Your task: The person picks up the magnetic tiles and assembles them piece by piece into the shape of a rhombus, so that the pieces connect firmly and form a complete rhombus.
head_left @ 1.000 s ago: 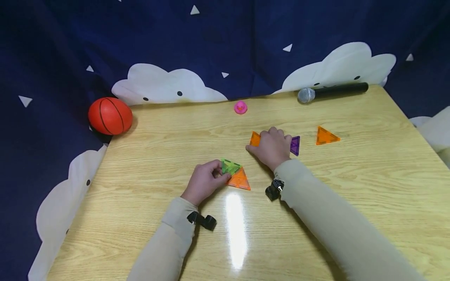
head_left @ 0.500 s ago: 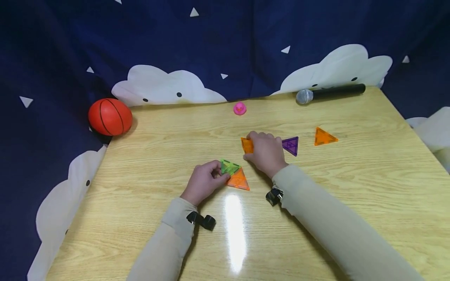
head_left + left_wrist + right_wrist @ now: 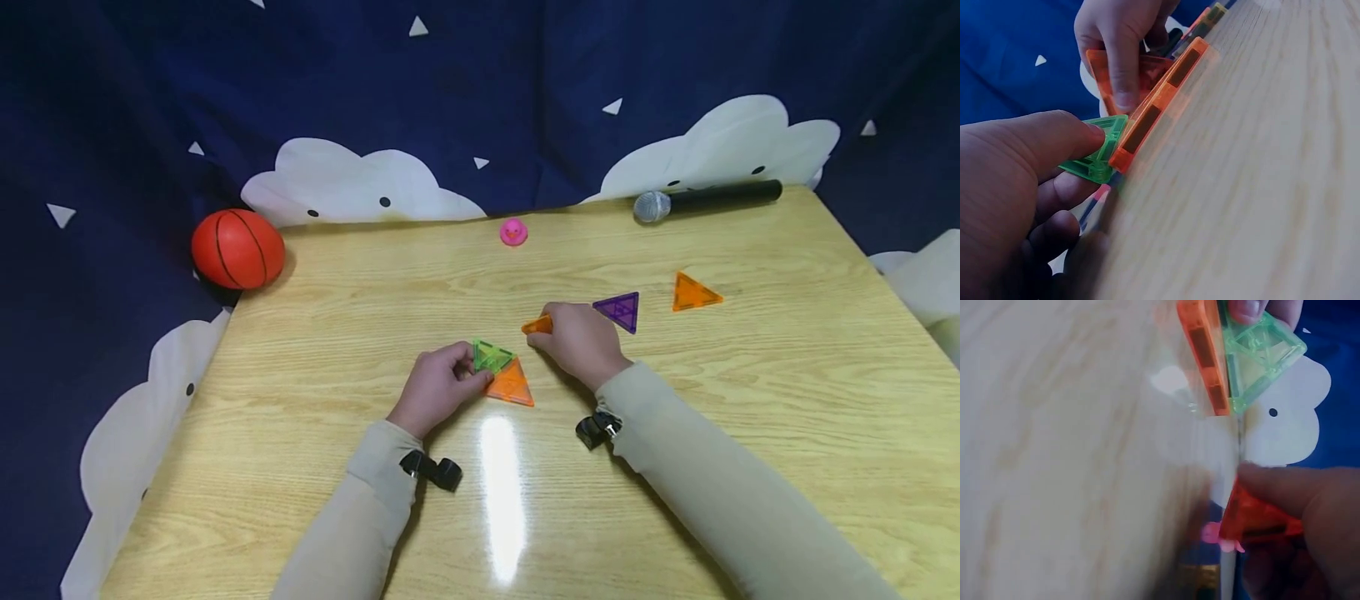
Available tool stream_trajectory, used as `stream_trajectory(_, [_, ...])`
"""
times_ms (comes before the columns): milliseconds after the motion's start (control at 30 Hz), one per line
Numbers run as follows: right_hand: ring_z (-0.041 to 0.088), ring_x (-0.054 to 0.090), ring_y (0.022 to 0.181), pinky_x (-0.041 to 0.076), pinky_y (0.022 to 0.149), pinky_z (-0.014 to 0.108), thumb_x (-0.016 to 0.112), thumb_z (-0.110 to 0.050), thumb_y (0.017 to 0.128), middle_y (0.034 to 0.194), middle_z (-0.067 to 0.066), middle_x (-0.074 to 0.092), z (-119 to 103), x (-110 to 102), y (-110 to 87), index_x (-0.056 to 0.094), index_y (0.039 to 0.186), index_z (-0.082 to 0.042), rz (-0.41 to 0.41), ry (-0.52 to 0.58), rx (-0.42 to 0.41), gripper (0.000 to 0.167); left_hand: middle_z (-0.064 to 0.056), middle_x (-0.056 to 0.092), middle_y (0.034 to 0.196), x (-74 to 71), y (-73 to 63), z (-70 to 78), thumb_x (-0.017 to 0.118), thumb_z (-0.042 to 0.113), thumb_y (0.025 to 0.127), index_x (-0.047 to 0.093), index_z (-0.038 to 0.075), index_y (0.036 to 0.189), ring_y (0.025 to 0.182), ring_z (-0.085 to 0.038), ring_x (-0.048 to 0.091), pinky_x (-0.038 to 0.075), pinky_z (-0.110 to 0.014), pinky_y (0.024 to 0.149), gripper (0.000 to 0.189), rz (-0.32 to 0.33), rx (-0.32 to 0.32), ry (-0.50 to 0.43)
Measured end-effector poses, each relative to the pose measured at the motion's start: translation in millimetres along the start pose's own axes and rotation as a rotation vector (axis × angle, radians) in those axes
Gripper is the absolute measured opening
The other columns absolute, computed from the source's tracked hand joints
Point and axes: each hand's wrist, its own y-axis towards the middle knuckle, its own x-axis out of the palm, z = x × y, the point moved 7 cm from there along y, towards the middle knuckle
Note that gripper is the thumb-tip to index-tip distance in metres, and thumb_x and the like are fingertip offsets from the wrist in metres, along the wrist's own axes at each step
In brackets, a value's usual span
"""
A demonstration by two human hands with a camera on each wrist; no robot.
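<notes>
With thumb and fingers, my left hand (image 3: 435, 387) pinches a translucent green triangular magnetic tile (image 3: 492, 357). An orange triangular tile (image 3: 512, 386) sits edge to edge with the green one; the left wrist view shows it low on the table and the green tile tilted up from it. My right hand (image 3: 583, 343) grips another orange triangular tile (image 3: 536, 326) between thumb and fingers, tilted, a short gap from the joined pair. In the right wrist view part of that orange tile (image 3: 1257, 519) is hidden behind the thumb. A purple triangular tile (image 3: 619, 312) lies just beyond the right hand.
One more orange tile (image 3: 694, 292) lies flat further right on the wooden table (image 3: 315, 358). Along the back edge are a pink rubber duck (image 3: 513, 232) and a black microphone (image 3: 712, 199). A red ball (image 3: 238, 248) stands at the back left corner, before a dark blue curtain (image 3: 337, 75).
My right hand has drawn its orange tile nearer and tilted it, coming away from the purple tile, which shows fully now. The left hand and the joined tiles have stayed put.
</notes>
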Motion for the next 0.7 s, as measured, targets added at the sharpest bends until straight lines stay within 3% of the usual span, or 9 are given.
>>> stream_trajectory(167, [0.020,0.052,0.062,0.040,0.052,0.032,0.070,-0.043,0.093,0.074,0.004,0.062,0.3,-1.4,-6.4,0.067,0.098,-0.009,0.012,0.057,-0.007,0.035,0.006,0.057,0.070,0.6,0.4,0.1,0.080,0.022,0.086,0.058,0.015,0.082,0.061,-0.010,0.049,0.040,-0.026,0.059,0.024,-0.006,-0.003,0.002])
stream_trajectory(400, [0.019,0.045,0.053,0.035,0.053,0.033,0.051,-0.047,0.103,0.059,0.002,0.048,-2.2,0.1,-17.1,0.057,0.077,-0.012,0.018,0.167,-0.037,0.045,0.006,0.055,0.069,0.7,1.5,0.8,0.080,0.024,0.087,0.057,0.015,0.082,0.060,-0.010,0.047,0.039,-0.025,0.058,0.025,-0.010,-0.002,-0.004])
stream_trajectory(700, [0.018,0.043,0.052,0.035,0.053,0.033,0.050,-0.042,0.104,0.060,0.001,0.046,0.6,3.0,-24.6,0.054,0.077,-0.011,0.025,0.272,-0.025,0.042,0.006,0.057,0.070,0.9,1.5,-0.1,0.080,0.022,0.087,0.057,0.014,0.082,0.061,-0.010,0.049,0.040,-0.026,0.059,0.025,-0.004,-0.001,-0.004])
